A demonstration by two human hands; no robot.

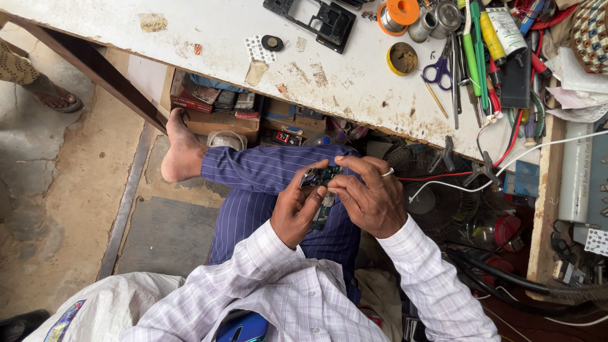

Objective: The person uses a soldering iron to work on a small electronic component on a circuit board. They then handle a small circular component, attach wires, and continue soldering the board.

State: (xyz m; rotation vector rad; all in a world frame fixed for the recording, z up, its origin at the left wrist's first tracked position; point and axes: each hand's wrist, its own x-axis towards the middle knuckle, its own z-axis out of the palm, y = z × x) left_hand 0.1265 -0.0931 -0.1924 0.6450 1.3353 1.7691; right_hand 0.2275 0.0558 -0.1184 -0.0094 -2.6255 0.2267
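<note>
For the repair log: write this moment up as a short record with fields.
setting: person seated at a worn white workbench
left hand: grips a small green circuit board over the lap
right hand: fingers on the board's top edge, ring on one finger
on bench: blue-handled scissors, solder spool, black phone frame
below bench: boxes of parts, tangled cables

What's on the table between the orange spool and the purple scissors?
In the head view, a small round yellow tin sits on the white table between the orange spool and the purple scissors.
</note>
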